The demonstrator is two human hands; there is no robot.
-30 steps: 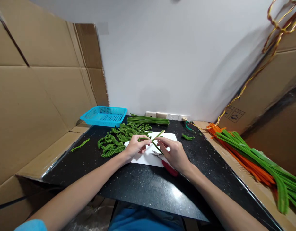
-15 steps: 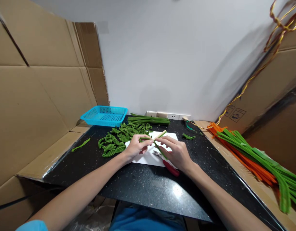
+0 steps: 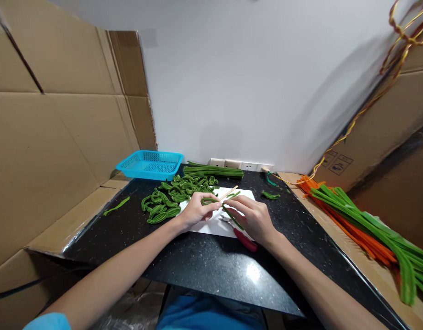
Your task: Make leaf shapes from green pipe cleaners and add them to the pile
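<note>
Between my hands is a dark green pipe cleaner [image 3: 234, 217], bent into a loop on the left with a tail slanting down to the right. My left hand [image 3: 199, 210] pinches it at the loop. The fingers of my right hand [image 3: 253, 215] close on it where the two parts meet. A thin wooden stick [image 3: 229, 193] points up and away just behind the fingertips; whether a hand holds it I cannot tell. Below lies white paper [image 3: 211, 228], with red-handled pliers [image 3: 245, 239] partly under my right hand.
Several looped green pipe-cleaner pieces [image 3: 159, 213] are heaped left of the paper. Behind them lie a bundle of straight green stems [image 3: 213, 172] and a blue basket [image 3: 149, 176]. One leaf shape [image 3: 270, 195] sits at right. Green and orange strips [image 3: 363, 220] line the right edge.
The pipe cleaner's loop and tail have shifted slightly between my fingertips, and its end near the stick has swung a little right. My hands stay close together over the paper.
</note>
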